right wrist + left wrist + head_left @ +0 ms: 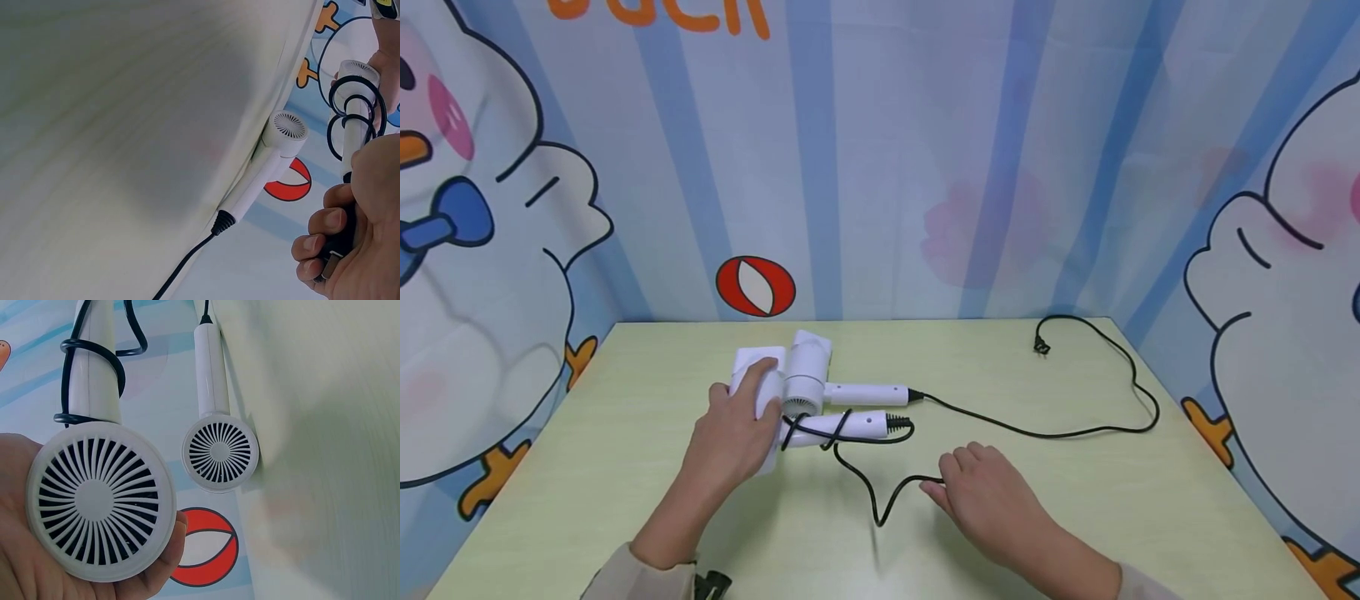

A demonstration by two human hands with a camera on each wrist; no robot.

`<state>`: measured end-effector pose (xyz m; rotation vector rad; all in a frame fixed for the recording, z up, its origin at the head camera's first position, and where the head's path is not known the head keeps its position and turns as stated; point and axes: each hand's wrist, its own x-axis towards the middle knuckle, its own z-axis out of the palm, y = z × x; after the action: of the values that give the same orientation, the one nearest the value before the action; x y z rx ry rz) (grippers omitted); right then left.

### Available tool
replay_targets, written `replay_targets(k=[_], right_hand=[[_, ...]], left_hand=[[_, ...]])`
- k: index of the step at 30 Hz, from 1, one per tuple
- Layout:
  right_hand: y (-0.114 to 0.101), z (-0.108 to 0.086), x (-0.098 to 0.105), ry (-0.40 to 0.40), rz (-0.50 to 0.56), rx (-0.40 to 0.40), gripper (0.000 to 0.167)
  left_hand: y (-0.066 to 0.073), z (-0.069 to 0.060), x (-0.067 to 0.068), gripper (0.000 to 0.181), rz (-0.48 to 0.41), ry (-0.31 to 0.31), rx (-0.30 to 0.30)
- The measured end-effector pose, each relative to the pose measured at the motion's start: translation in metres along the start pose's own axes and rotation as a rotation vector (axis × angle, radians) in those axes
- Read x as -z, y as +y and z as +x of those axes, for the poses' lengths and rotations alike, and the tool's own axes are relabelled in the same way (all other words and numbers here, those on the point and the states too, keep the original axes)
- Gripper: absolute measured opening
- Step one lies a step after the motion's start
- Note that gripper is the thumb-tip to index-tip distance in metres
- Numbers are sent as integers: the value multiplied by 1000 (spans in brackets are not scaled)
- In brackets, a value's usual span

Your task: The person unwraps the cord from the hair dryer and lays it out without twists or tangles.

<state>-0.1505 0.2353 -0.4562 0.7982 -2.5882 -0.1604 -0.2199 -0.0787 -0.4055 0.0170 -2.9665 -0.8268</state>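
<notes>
The held hair dryer is positioned left of the worktop's middle, raised clear of the surface, handle toward the right edge. Its black cord crosses the handle in several loose turns, then dips and rises to the right hand. The left hand has its fingers curled around the dryer head; the right hand has its fingers closed around the cord end, gripping the plug with a metal prong exposed. Progress, as judged: cord wrapping is partial — turns are on the handle, but the length between the hands is off it and the plug end is unsecured. A second hair dryer lies just beyond the held handle, toward the far edge of the worktop; its second cord is unwrapped, curving near the right edge to a second plug near the far right corner. Possible obstruction: the second dryer — its handle leaves little room behind the wrapped one. A printed backdrop stands behind the far edge.
</notes>
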Motion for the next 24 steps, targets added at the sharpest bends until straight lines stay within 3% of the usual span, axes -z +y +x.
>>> replay_targets(k=[9, 18, 24], right_hand=[[3, 0, -3, -55, -31, 3, 44], [15, 2, -10, 9, -53, 16, 44], [23, 8, -12, 3, -41, 2, 43]], left_hand=[[0, 0, 0, 59, 0, -3, 8], [0, -1, 2, 58, -4, -8, 4], [0, -2, 3, 58, -10, -7, -4]])
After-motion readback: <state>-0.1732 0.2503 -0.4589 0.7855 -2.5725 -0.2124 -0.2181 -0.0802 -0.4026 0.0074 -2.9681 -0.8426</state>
